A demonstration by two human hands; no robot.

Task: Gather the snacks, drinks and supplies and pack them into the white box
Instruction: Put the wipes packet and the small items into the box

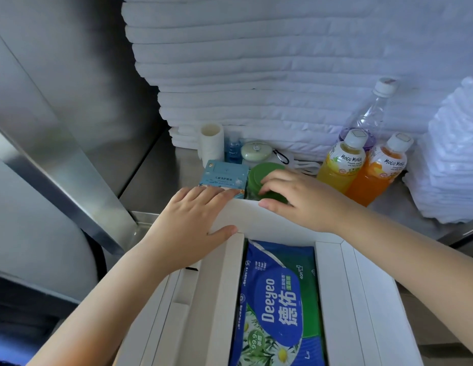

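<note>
Wipes (277,299) lie in your white box (362,286) at lower centre; left hand (193,217) rests straight-fingered on its far flap (256,217), right hand (301,199) curls round the green jar (264,174).

Cool, soft daylight; glare streaks the steel wall (71,165); wide-angle bending and blur toward the edges.

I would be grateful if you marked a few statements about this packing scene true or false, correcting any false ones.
1. A blue wipes pack lies inside the white box. True.
2. Both juice bottles are packed in the box. False: the yellow juice bottle and orange juice bottle stand on the counter beyond it.
3. The right hand is on the green container. True.
4. The left hand holds a bottle. False: it rests on the box's far flap.
</note>
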